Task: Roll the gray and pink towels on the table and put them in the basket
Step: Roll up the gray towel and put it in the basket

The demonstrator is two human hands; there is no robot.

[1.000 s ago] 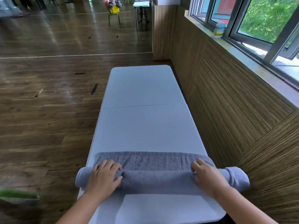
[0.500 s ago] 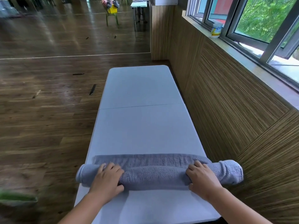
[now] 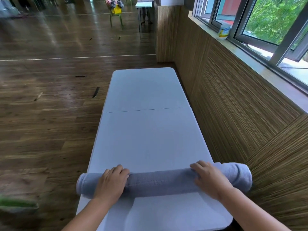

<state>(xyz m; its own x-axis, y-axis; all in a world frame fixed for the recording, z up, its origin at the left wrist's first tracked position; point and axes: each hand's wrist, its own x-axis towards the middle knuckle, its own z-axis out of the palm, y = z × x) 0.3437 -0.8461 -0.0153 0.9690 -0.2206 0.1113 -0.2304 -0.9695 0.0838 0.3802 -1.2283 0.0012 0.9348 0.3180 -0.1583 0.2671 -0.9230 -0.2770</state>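
Rolling across the white tabletop [image 3: 146, 144], which runs along the wood-panelled wall, I bring the gray towel [image 3: 160, 184] to the end of its length. The flat strip that lay ahead of the roll half a second ago is wound in, and bare tabletop now shows right up to the roll's far side. The towel lies as one long cylinder across the near end, both its ends overhanging the tabletop's edges. By my reckoning the gray towel's rolling is finished, and carrying it to the basket comes next; neither the pink towel nor a basket near me is in view. My left hand [image 3: 111, 182] and right hand [image 3: 208, 179] sit well apart on the roll, palms down, fingers [image 3: 120, 169] bent over its top and far side, holding it closed.
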